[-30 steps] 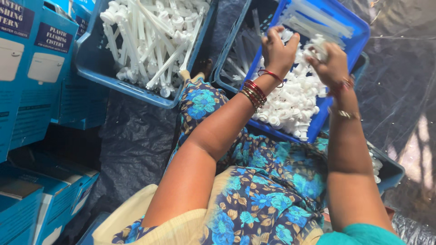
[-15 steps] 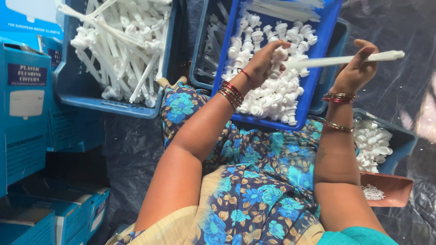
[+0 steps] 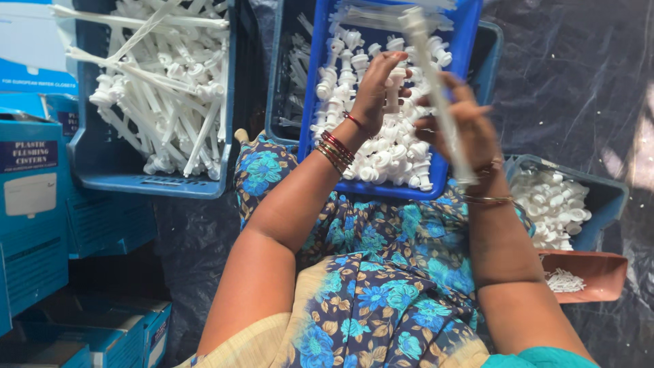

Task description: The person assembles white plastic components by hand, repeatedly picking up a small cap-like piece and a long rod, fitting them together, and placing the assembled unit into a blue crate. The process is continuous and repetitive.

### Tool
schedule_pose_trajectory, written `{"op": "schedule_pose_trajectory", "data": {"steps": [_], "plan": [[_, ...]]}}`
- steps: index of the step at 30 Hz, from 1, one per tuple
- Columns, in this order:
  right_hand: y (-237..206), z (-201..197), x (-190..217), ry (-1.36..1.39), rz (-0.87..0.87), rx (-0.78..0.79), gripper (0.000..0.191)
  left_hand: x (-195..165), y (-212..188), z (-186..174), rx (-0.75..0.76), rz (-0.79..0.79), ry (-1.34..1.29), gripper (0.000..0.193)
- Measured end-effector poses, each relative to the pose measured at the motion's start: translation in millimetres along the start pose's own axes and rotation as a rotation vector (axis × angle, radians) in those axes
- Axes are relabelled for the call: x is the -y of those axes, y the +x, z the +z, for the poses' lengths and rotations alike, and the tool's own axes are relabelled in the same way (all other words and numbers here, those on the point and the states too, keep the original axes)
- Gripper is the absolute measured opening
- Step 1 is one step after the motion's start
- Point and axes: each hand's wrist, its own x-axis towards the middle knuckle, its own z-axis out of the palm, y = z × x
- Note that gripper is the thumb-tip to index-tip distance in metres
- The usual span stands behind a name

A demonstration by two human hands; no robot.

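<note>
So the landmark here is the bright blue plastic crate [image 3: 455, 41] sitting right past the person's knees, heaped with short white plastic valve fittings [image 3: 381, 146]. The left hand [image 3: 376, 88] is down on that heap, fingers curled and pinched around one upright fitting near the middle of the crate. The right hand [image 3: 458, 129] is just above the crate's right half, closed around the lower part of a long thin white plastic rod [image 3: 436, 88] that slants up toward the crate's far edge. It's motion-blurred, so I can't tell exactly how the fingers sit on it.

How far along? My read is somewhere in the middle of a long run. To the left of the blue crate, a darker blue plastic bin [image 3: 146, 180] holds a big tangle of long white rod pieces [image 3: 160, 88], and whether those are finished or just stock I honestly can't tell. The blue crate itself is still really full of loose fittings, so plenty left. To its right, a smaller dark blue tub [image 3: 603, 197] has more white caps, and just below that is a small brown plastic tray [image 3: 599, 269] with tiny white bits. Far left of the crate are stacked blue cardboard boxes [image 3: 34, 225], shut as far as I can see.
</note>
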Motion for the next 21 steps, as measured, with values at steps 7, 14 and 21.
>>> {"op": "schedule_pose_trajectory", "data": {"steps": [7, 14, 21], "plan": [[22, -20, -12, -0.414, -0.032, -0.103, 0.055, 11, 13, -4, 0.036, 0.122, 0.098, 0.041], [13, -30, 2, -0.741, -0.342, -0.243, 0.050, 13, 4, -3, 0.116, 0.291, 0.372, 0.059], [20, -45, -5, -0.987, -0.343, -0.246, 0.037, 12, -4, 0, -0.022, 0.612, 0.852, 0.054]]}}
